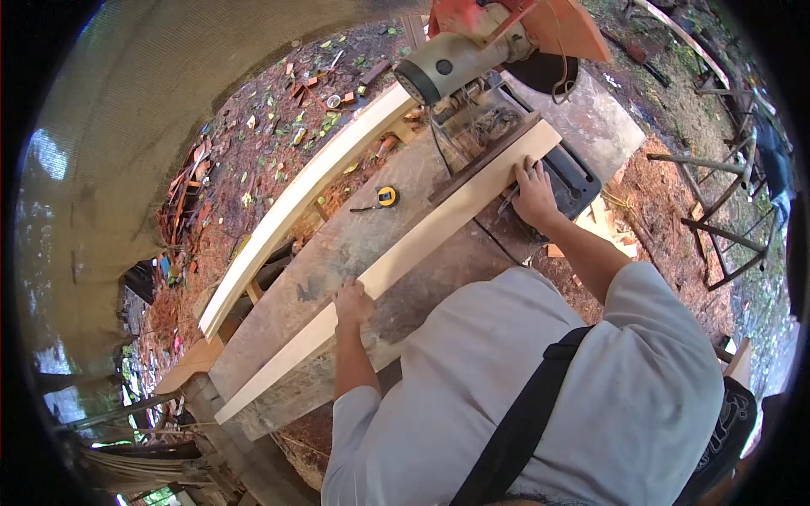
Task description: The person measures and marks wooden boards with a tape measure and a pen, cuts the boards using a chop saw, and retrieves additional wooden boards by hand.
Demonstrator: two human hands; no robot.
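Note:
A long, pale wooden board lies slantwise over the worktable, its upper end on the base of a chop saw. My left hand is closed over the board around its middle. Near the upper end my right hand grips the same board, fingers over its edge, just in front of the dark fence. Above that end hangs the saw's motor head, raised, with an orange-red guard beside it. What lies under both palms is hidden.
A yellow-and-black tape measure sits on the table. Another long pale board runs along the far side. Metal frames stand to the right. Wood scraps and sawdust cover the ground, and a brown sheet hangs at left.

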